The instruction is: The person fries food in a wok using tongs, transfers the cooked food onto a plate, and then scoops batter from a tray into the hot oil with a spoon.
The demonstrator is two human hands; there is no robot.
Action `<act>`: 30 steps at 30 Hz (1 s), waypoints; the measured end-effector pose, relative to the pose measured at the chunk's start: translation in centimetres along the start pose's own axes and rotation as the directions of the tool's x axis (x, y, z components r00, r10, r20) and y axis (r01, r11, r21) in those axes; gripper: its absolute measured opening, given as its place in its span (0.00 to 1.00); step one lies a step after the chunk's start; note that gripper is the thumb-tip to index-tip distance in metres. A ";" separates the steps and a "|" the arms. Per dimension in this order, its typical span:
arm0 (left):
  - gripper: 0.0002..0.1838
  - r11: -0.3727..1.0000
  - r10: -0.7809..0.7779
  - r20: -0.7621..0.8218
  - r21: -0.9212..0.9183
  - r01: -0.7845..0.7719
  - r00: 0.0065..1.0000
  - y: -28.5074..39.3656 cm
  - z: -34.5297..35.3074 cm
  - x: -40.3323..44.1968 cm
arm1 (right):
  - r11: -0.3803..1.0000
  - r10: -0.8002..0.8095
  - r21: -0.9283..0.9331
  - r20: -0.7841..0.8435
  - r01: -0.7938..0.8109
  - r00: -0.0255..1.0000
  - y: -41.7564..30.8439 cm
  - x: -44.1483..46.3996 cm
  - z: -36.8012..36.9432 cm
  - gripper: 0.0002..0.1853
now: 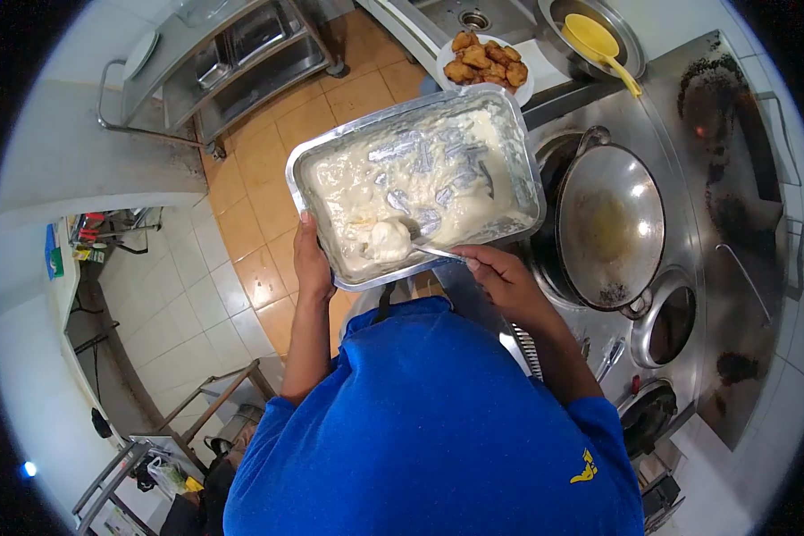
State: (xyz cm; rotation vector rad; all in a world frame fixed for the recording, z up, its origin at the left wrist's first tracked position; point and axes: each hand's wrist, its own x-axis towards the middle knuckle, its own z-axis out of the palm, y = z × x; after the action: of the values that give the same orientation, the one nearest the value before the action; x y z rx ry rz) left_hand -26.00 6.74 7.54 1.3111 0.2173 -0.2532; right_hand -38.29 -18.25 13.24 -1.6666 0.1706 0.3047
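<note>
My left hand [313,263] grips the near left corner of a rectangular metal tray [534,210], fingers hidden beneath it. Pale, thick batter [339,179] coats the inside, with bare metal showing through in the middle. In my right hand [500,275] is the handle of a metal spoon [439,253]. A lump of batter [389,241] covers the spoon's bowl near the tray's front edge, so the bowl itself is hidden. The tray is held up in front of my body, left of the stove.
A wok [612,228] with a little oil sits on the stove [679,205] at right. Behind the tray are a plate of fried pieces [482,64] and a metal basin [554,40] holding a yellow ladle [590,36]. A metal shelf [268,62] stands far left; tongs [610,357] lie near the stove's front.
</note>
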 end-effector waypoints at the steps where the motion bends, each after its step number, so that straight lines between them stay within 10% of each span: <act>1: 0.31 1.000 0.003 -0.002 0.004 -0.003 1.000 0.0 0.1 -0.1 | 0.999 0.022 0.025 0.007 -0.022 1.000 -0.5 0.0 -0.3 0.16; 30: 0.30 0.999 0.018 -0.043 -0.033 -0.020 0.999 -4.9 -0.3 0.6 | 0.894 0.065 0.439 0.067 -0.088 0.996 -2.0 1.4 -4.2 0.16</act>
State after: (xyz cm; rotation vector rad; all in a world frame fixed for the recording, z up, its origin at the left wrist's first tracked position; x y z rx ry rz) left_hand -26.93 5.83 2.82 1.2854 0.2440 -0.2047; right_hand -35.99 -22.04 15.15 -1.2005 0.2492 0.3392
